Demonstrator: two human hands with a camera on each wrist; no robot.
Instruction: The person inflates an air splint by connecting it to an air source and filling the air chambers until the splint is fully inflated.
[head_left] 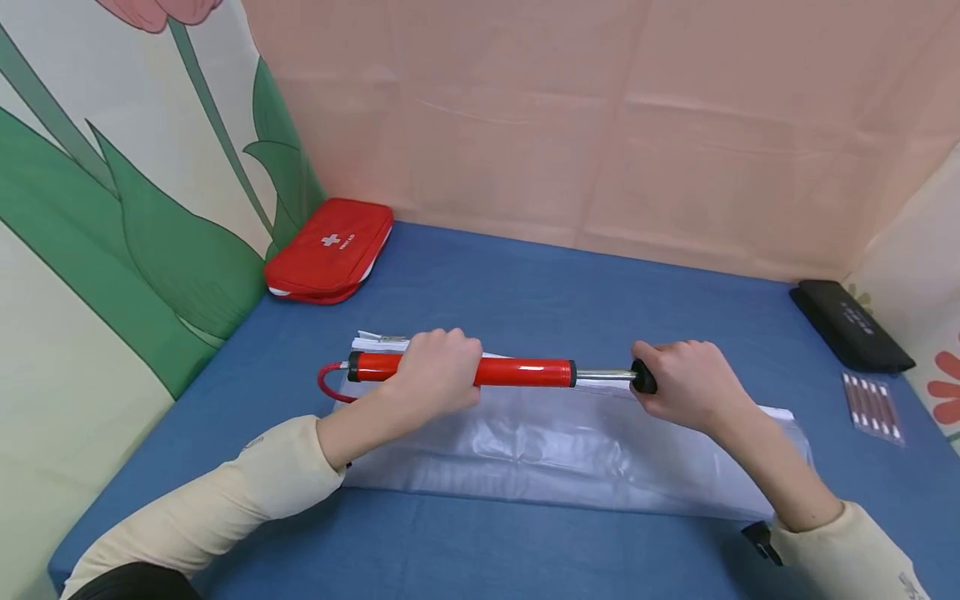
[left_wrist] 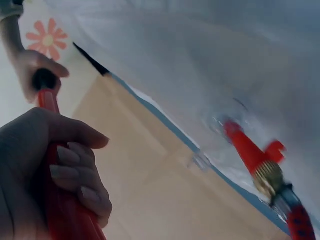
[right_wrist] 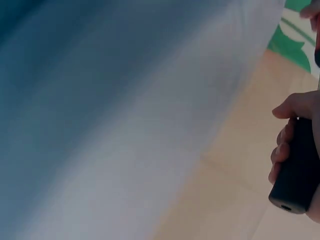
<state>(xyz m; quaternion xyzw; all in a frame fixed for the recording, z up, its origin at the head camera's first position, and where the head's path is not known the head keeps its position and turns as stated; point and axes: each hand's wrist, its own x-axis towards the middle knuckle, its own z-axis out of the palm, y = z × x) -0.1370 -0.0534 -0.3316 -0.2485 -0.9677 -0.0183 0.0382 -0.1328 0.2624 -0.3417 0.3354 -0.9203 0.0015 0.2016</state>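
Note:
A red hand air pump (head_left: 525, 372) lies level across the head view, its metal rod (head_left: 606, 375) partly drawn out. Around its barrel curls my left hand (head_left: 438, 375). My right hand (head_left: 690, 383) grips the black pump handle (right_wrist: 297, 170) at the rod's end. From the barrel's left end runs a thin red hose (head_left: 327, 385). Below the pump lies a flat, translucent plastic inflatable (head_left: 540, 467). In the left wrist view, a red nozzle (left_wrist: 245, 147) with a brass collar meets the inflatable's clear valve (left_wrist: 220, 122). How firmly it sits there I cannot tell.
A red first aid pouch (head_left: 330, 250) lies at the back left of the blue-covered table (head_left: 525, 275). Toward the right edge are a black zip case (head_left: 851, 325) and a clear packet of slim sticks (head_left: 873, 408). Fabric walls (head_left: 600, 125) enclose the table's back and sides.

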